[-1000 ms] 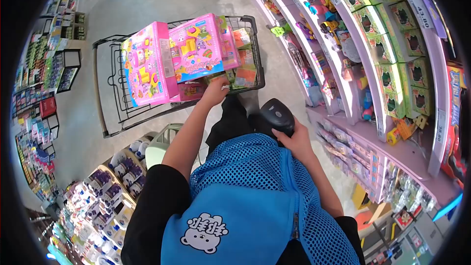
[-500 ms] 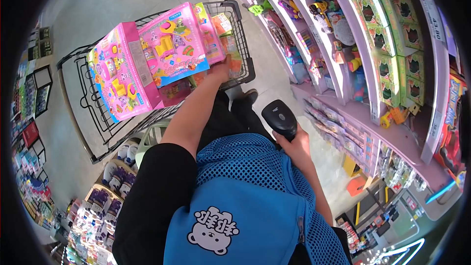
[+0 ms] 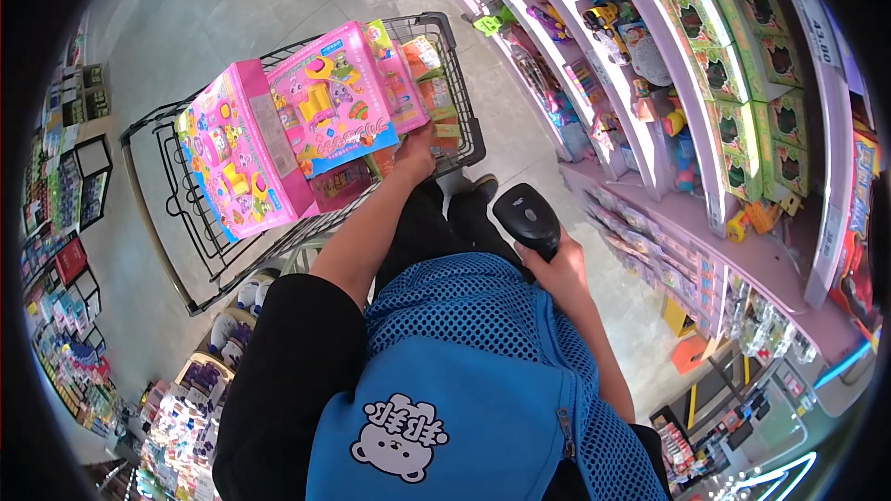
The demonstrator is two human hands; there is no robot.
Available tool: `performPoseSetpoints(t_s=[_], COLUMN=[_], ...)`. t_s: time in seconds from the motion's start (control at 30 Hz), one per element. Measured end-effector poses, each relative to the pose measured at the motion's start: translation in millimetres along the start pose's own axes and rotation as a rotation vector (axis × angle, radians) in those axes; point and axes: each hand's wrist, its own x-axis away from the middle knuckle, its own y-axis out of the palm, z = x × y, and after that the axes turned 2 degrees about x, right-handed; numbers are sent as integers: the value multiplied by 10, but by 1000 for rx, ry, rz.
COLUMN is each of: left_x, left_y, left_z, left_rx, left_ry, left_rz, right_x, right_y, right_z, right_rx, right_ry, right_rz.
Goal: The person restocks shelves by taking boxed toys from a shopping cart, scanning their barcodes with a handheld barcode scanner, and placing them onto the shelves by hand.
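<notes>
The black scanner [image 3: 525,211] sits at the person's front, its handle wrapped by the right hand [image 3: 559,267]. The left hand [image 3: 416,160] is at the near side of a wire cart [image 3: 478,141], beside pink boxes [image 3: 334,104]; whether it pinches anything I can't tell. 邦邦 tops a white bear [image 3: 394,453] on the blue vest [image 3: 501,390], and a shelf tag [image 3: 820,37] reads 43.80.

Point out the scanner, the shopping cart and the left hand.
Scanner [image 3: 526,214]: head view, on its black upper body.
Shopping cart [image 3: 466,83]: head view, on its wire end wall.
Left hand [image 3: 417,160]: head view, on the back of the hand.
</notes>
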Motion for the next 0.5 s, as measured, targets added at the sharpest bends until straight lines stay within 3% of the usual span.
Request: performPoseSetpoints(t_s=[0.1, 0.2, 0.4, 0.5], left_x=[63, 12, 99, 275], left_y=[-175, -150, -181, -264], left_z=[230, 185, 177, 231], left_rx=[-25, -117, -65, -15], left_ry=[-139, -102, -60, 7], left_rz=[-62, -120, -31, 135], right_x=[-10, -12, 7, 2], right_y=[-39, -70, -192, -238], right_z=[23, 33, 45, 70], right_rx=[2, 8, 33, 43], right_ry=[-15, -16, -27, -60], right_rz=[-4, -2, -2, 7])
